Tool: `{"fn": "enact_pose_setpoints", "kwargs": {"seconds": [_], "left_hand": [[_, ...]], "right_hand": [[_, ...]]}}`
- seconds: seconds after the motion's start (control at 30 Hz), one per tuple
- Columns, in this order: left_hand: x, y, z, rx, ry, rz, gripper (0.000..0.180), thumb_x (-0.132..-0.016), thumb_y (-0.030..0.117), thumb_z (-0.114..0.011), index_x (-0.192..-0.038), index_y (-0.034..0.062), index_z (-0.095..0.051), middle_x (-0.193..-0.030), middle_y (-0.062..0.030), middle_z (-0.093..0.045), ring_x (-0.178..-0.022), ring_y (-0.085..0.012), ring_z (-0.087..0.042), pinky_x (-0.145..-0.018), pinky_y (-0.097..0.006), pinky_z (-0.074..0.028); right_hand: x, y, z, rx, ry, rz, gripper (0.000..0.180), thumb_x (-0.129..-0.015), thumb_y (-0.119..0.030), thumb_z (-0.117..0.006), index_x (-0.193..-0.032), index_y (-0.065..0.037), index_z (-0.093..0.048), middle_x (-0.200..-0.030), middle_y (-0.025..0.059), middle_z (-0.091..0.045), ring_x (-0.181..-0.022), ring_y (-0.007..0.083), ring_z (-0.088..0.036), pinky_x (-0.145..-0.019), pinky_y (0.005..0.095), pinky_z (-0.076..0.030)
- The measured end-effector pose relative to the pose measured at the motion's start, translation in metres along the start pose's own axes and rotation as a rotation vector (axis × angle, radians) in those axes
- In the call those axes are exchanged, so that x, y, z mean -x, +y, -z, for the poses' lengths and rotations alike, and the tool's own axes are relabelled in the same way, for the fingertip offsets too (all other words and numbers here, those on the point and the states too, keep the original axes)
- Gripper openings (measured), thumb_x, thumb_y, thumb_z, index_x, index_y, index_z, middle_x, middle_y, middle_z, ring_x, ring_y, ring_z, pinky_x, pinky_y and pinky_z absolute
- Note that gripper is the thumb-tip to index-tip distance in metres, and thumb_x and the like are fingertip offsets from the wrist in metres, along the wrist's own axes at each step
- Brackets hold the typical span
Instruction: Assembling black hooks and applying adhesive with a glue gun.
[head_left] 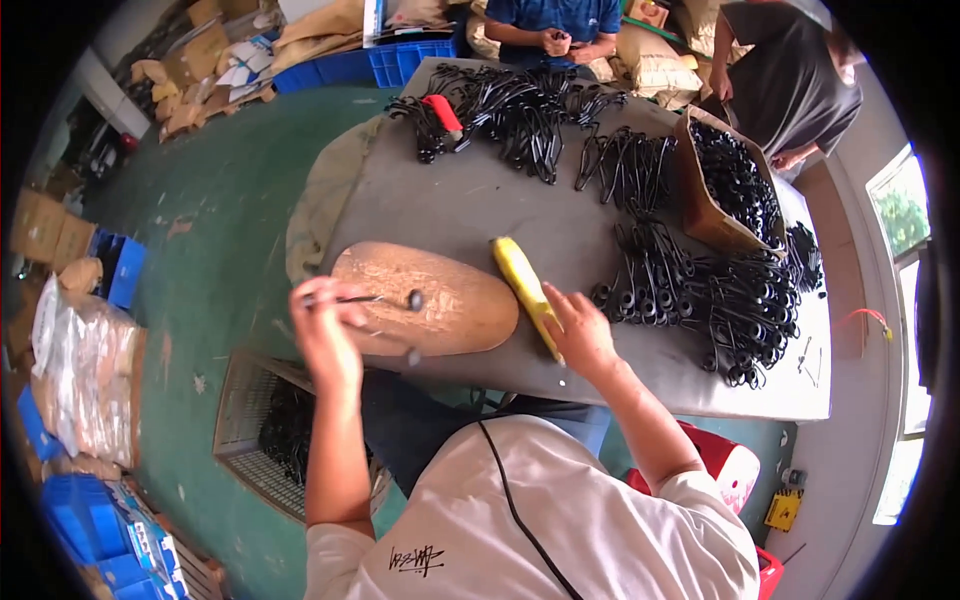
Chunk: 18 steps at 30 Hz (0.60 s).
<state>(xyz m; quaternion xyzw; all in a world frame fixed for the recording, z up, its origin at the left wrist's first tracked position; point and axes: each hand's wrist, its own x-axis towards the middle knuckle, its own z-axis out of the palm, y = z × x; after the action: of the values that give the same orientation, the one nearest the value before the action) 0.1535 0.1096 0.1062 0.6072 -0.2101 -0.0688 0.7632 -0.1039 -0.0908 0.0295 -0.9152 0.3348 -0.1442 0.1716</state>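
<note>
My left hand (pixel 328 325), partly blurred, has its fingers closed on a thin black wire piece with dark round ends (pixel 415 299). It is over the left part of a brown wooden board (pixel 430 285) with a scuffed top and rounded end. To the right of the board, my right hand (pixel 583 332) grips the near half of a long yellow bar-shaped tool (pixel 518 268). The tool slants across the grey tabletop (pixel 440 205), its far end pointing away from me. I cannot make out the tool's exact kind.
Piles of black wire pieces lie at the right (pixel 720 290) and far side (pixel 520 110), with a red object (pixel 442 112) among them. A cardboard box (pixel 715 205) is full of black parts. Two people stand beyond the table. A plastic crate (pixel 245 420) sits on the floor at left.
</note>
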Motion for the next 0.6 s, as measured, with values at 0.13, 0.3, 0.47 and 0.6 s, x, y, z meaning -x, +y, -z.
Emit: {"fn": "enact_pose_setpoints", "kwargs": {"seconds": [0.13, 0.3, 0.47, 0.6], "left_hand": [[-0.014, 0.018, 0.091, -0.063, 0.232, -0.044, 0.033, -0.106, 0.038, -0.044, -0.102, 0.0059, -0.053, -0.085, -0.0087, -0.063, -0.056, -0.0096, -0.047, -0.053, -0.023, -0.04], [-0.015, -0.012, 0.178, 0.188, 0.388, 0.081, 0.044, -0.101, 0.05, -0.049, -0.1, 0.006, -0.057, -0.087, -0.0123, -0.067, -0.054, -0.0105, -0.047, -0.048, -0.021, -0.035], [0.001, -0.026, 0.213, 0.299, 0.529, 0.166, 0.039, -0.103, 0.046, -0.047, -0.095, 0.0089, -0.056, -0.083, -0.0111, -0.068, -0.051, -0.0109, -0.048, -0.046, -0.022, -0.037], [0.019, -0.041, 0.244, 0.198, 0.504, 0.143, 0.04, -0.104, 0.045, -0.046, -0.094, 0.0082, -0.056, -0.082, -0.0121, -0.068, -0.052, -0.0104, -0.048, -0.049, -0.024, -0.039]], "right_hand": [[-0.04, 0.036, 0.038, 0.161, 0.473, 0.089, 0.039, -0.079, -0.017, -0.073, -0.117, -0.013, -0.065, -0.102, 0.0108, -0.065, -0.093, 0.0319, -0.061, -0.083, 0.0442, -0.051], [-0.073, 0.131, 0.08, 0.287, 0.33, -0.156, 0.04, -0.087, -0.032, -0.07, -0.121, -0.011, -0.065, -0.112, 0.0164, -0.069, -0.104, 0.0377, -0.064, -0.09, 0.0464, -0.051], [-0.105, 0.263, 0.07, 0.383, -0.001, -0.305, 0.068, -0.089, -0.049, -0.064, -0.135, 0.0, -0.055, -0.131, 0.0239, -0.058, -0.122, 0.0392, -0.055, -0.103, 0.0445, -0.044], [-0.113, 0.3, 0.057, 0.247, 0.166, -0.343, 0.061, -0.088, -0.045, -0.066, -0.134, -0.005, -0.058, -0.128, 0.0207, -0.061, -0.119, 0.0364, -0.057, -0.101, 0.0436, -0.044]]}}
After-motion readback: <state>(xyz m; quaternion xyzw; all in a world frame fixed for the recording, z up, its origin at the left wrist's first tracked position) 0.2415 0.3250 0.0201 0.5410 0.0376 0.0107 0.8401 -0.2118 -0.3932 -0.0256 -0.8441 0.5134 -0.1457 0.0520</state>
